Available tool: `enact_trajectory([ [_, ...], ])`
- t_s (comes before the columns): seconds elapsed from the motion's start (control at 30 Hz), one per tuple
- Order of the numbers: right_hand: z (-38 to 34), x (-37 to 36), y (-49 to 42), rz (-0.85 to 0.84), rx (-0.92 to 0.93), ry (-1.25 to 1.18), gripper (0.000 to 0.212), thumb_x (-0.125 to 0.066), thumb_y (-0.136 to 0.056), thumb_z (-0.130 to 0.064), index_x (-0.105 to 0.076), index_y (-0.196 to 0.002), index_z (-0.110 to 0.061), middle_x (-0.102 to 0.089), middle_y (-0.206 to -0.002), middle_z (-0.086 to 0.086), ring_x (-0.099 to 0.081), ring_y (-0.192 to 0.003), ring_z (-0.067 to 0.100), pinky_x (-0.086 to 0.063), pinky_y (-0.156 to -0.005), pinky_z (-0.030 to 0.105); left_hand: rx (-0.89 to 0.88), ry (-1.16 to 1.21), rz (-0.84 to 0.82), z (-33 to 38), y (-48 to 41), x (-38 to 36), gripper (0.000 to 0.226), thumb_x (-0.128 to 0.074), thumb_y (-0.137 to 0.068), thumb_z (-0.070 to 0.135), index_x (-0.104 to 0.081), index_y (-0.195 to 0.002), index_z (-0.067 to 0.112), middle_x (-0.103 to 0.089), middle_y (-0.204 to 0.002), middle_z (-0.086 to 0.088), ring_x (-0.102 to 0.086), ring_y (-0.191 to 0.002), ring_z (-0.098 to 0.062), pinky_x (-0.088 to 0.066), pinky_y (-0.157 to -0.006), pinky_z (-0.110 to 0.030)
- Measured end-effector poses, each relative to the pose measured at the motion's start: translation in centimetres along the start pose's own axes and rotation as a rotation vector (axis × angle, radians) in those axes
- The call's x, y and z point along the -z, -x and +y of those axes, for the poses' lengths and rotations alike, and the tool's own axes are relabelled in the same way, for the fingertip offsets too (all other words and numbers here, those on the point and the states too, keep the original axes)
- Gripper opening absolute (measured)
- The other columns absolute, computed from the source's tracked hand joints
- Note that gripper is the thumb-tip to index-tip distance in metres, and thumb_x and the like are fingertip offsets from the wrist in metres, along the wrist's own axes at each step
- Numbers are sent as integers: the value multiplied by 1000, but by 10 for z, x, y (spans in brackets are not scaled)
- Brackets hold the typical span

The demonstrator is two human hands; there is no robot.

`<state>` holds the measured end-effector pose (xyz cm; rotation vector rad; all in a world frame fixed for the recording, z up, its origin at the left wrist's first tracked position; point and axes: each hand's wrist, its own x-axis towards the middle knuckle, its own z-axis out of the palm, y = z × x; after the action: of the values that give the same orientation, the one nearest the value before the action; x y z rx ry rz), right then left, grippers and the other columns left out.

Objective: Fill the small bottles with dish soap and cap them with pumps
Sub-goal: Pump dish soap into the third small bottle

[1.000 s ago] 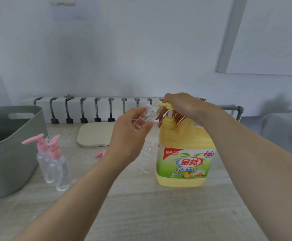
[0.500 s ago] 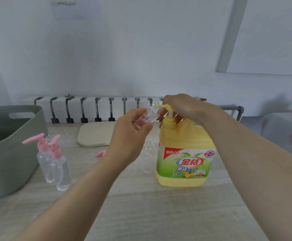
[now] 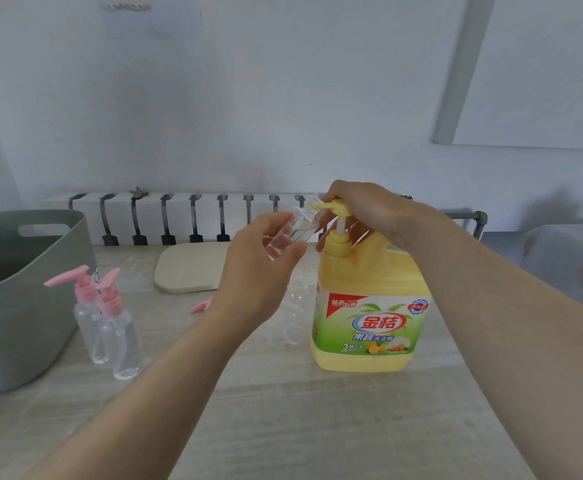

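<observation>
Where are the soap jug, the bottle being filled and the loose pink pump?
soap jug [image 3: 369, 327]: head view, on its front label.
bottle [image 3: 296, 231]: head view, on its clear body below the neck.
pink pump [image 3: 200, 306]: head view, on its visible pink tip.

You hold a small clear plastic bottle [image 3: 288, 235] tilted in your left hand [image 3: 259, 268], its mouth at the spout of the upright yellow plastic dish-soap jug [image 3: 369, 278]. Your right hand [image 3: 363, 209] grips its yellow pump head [image 3: 337, 206]. Two clear pink-pumped bottles [image 3: 120, 337] stand capped at left; an uncapped clear bottle [image 3: 295, 303] stands beside the jug.
</observation>
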<state>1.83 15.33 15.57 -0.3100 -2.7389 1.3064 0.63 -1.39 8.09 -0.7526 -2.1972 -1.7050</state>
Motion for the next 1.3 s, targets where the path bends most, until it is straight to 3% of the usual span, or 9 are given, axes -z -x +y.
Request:
enact_trajectory([
  [0.13, 0, -1, 2, -2, 13, 33, 48, -37, -93, -36, -75, -70, -18, -75, -72, -2, -65, -85, 26, -49, -64, 27, -3, 2, -2, 0, -1, -1, 40, -66, -91, 17, -59, -129, 21, -65, -116, 8, -57, -95, 8, -38, -68, 4],
  [0.4, 1, -1, 1, 51, 59, 90, 47, -35, -96, -28, -59, -58, -15, -57, -40, -18, -51, -61, 12, -34, -31, 9, -13, -9, -2, 0, -2, 0, 40, -66, -91, 16, -59, -130, 21, -65, -112, 8, -55, -91, 14, -37, -69, 4],
  [0.53, 2, -2, -1, 35, 54, 182, 70, -34, -96, -27, -59, -31, -23, -50, -34, -22, -46, -60, 11, -36, -41, 18, -9, -29, -9, -2, -2, 0, 40, -65, -91, 18, -59, -131, 21, -65, -108, 9, -56, -93, 6, -37, -69, 4],
  [0.63, 2, -2, -2, 39, 61, 213, 71, -34, -96, -28, -58, -29, -34, -51, -37, -28, -49, -65, 11, -34, -49, 21, -10, -26, -12, -2, -2, 0, 41, -65, -91, 17, -58, -131, 20, -65, -114, 7, -55, -96, 7, -37, -71, 5],
  [0.83, 4, -2, -4, 27, 51, 148, 65, -35, -94, -29, -65, -37, -27, -60, -44, -21, -55, -66, 13, -37, -51, 22, -7, -12, -12, -1, -1, 0, 40, -66, -91, 15, -59, -131, 18, -66, -115, 4, -55, -93, 10, -37, -70, 4],
  [0.93, 3, -2, -2, 3, 54, 75, 49, -35, -95, -30, -72, -68, -12, -67, -54, -15, -59, -72, 13, -44, -50, 19, 3, -2, -16, -1, 0, 0, 40, -66, -91, 14, -59, -131, 19, -65, -115, 6, -55, -90, 14, -37, -68, 5],
  [1.0, 1, -1, 0, -26, 34, 10, 46, -37, -94, -35, -73, -85, -7, -73, -67, -6, -63, -80, 18, -51, -61, 24, 5, 10, -13, -1, 0, -1, 40, -66, -91, 14, -59, -130, 19, -65, -114, 6, -55, -87, 16, -38, -68, 4],
  [1.13, -1, 2, 3, -30, 2, -76, 46, -41, -91, -43, -74, -87, -12, -76, -81, 7, -66, -76, 25, -54, -77, 32, 1, 21, -5, 0, -1, -1, 38, -66, -91, 14, -59, -128, 19, -65, -113, 6, -55, -82, 19, -39, -68, 3],
  [1.3, -2, 5, 3, -33, 6, -145, 41, -39, -93, -39, -68, -94, -10, -75, -79, 9, -65, -55, 16, -52, -56, 22, 3, 12, 2, 0, -2, -2, 39, -66, -91, 16, -59, -129, 21, -65, -113, 8, -57, -87, 12, -38, -67, 4],
])
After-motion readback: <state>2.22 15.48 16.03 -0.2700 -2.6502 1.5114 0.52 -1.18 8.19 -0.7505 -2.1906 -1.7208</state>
